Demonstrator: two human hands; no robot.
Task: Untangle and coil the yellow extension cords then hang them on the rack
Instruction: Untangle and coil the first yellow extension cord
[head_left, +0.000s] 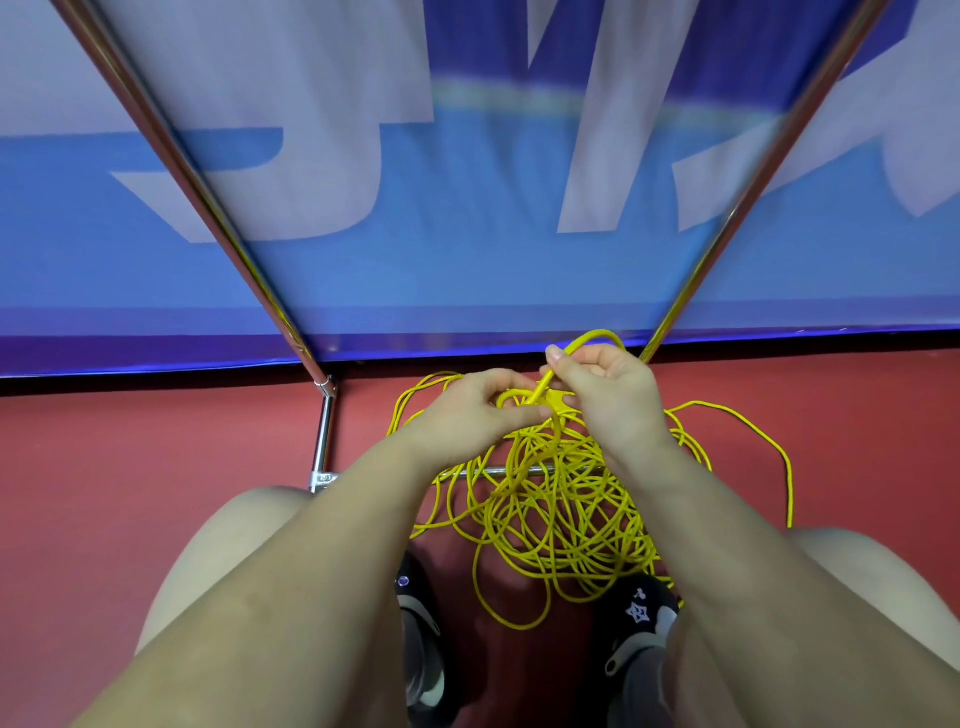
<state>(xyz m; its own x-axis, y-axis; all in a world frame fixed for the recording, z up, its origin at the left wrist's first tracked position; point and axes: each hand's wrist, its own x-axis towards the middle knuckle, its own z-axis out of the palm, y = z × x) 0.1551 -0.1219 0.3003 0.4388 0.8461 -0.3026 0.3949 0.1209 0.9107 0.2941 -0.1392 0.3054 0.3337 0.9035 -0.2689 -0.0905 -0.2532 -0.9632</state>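
A big tangle of yellow extension cords (558, 509) lies on the red floor between my feet. Above the heap, my left hand (470, 410) pinches a loop of the cord. My right hand (605, 387) grips a strand that arches up behind its fingers, with a flat yellow piece of the cord showing between both hands. The chrome rack (218, 208) stands over the heap, its two poles rising left and right. Its low crossbar (535, 471) runs under the cords.
A blue and white banner (467, 234) hangs right behind the rack. The rack's left foot tube (323, 441) lies on the floor beside my left knee. My black shoes (639, 618) stand at the heap's near edge. One cord loop (779, 457) trails off to the right.
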